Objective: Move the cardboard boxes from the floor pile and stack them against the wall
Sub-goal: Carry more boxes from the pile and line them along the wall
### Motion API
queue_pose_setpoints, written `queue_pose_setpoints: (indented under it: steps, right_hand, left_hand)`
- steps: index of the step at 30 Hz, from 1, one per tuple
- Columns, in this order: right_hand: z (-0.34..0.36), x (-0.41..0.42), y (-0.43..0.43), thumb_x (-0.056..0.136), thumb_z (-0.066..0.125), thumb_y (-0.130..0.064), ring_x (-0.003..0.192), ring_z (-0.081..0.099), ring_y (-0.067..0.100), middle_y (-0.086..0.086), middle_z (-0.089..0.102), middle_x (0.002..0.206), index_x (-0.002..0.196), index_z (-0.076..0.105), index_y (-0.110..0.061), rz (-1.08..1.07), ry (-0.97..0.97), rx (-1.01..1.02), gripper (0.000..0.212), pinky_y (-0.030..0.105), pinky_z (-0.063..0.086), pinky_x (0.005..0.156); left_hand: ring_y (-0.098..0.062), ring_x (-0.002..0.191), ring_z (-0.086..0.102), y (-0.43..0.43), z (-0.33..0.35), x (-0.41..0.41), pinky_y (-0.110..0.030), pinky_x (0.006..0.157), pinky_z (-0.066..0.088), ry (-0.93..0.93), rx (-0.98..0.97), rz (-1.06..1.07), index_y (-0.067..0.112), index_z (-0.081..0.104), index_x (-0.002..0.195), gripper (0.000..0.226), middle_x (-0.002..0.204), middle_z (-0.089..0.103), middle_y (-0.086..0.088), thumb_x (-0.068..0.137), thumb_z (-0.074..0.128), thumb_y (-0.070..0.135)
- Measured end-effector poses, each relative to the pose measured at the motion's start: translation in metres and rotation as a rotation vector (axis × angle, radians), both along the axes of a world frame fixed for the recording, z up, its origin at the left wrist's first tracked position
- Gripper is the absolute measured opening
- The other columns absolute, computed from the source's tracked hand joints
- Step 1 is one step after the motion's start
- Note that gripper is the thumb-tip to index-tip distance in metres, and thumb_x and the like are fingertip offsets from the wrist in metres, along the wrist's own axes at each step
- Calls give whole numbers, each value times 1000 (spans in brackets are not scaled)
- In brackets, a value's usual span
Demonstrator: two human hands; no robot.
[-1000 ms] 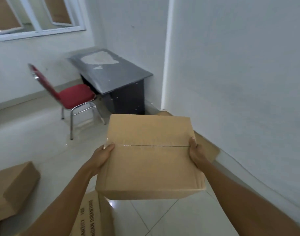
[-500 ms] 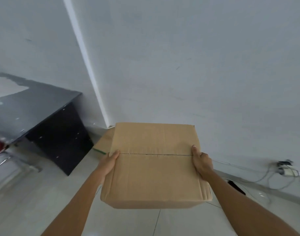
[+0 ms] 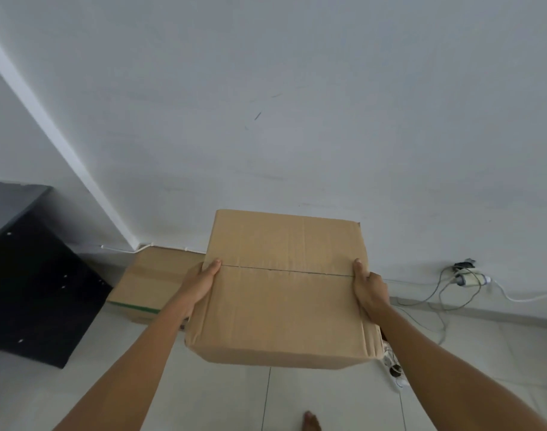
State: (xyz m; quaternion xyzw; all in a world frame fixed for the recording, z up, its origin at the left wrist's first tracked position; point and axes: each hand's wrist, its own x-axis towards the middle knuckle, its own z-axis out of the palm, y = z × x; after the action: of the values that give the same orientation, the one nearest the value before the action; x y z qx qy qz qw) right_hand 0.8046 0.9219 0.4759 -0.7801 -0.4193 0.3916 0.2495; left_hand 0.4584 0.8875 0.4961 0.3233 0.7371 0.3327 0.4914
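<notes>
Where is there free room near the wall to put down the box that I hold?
The top of the floor box, between the desk and the held box, is bare. The tiles below the held box are bare too. To the right, cables crowd the floor by the wall. The floor behind the held box is hidden.
</notes>
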Motion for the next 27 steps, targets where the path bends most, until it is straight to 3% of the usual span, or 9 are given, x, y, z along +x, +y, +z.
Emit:
queue_pose_setpoints:
  steps: [7,10,16,20,24,27]
  right_hand:
    - [-44,39,49,95,29,-64,93,52,29,20,60,117,123,56,1,-17,-34,-58,75,35,39,78]
    - [-80,51,60,92,27,-68,99,56,33,20,61,116,122,56,0,-43,-57,-85,79,38,43,80]
    - [-174,67,81,93,29,-66,105,55,38,23,59,116,123,55,1,-121,-108,-134,79,40,42,82]
    - [-241,77,93,93,30,-65,107,55,38,22,60,115,124,56,-1,-136,-144,-145,75,41,41,85]
    - [-314,88,102,91,26,-70,94,56,35,20,62,108,117,59,-4,-167,-178,-146,78,42,44,82]
    - [-349,100,108,95,27,-64,104,56,41,27,60,115,119,58,1,-212,-193,-125,77,43,42,87]
  left_hand:
    - [-27,109,61,50,-49,35,-49,96,49,-33,-106,-11,21,56,129,63,122,63,-5,85,51,65]
    - [-27,107,62,67,-82,51,-51,95,50,-111,-161,3,23,58,119,49,118,65,-4,87,54,59]
    - [-24,104,62,104,-167,72,-41,90,51,-117,-168,-76,21,58,123,41,115,65,-4,94,50,49]
    - [-21,106,61,122,-240,80,-39,93,50,-119,-154,-119,22,58,122,37,116,65,-1,95,50,46]
    - [-17,103,63,132,-304,91,-39,90,52,-137,-120,-147,27,57,114,30,113,66,2,92,53,47]
    - [-18,98,66,154,-323,105,-40,88,54,-63,-14,-135,26,61,111,44,107,69,3,81,61,58]
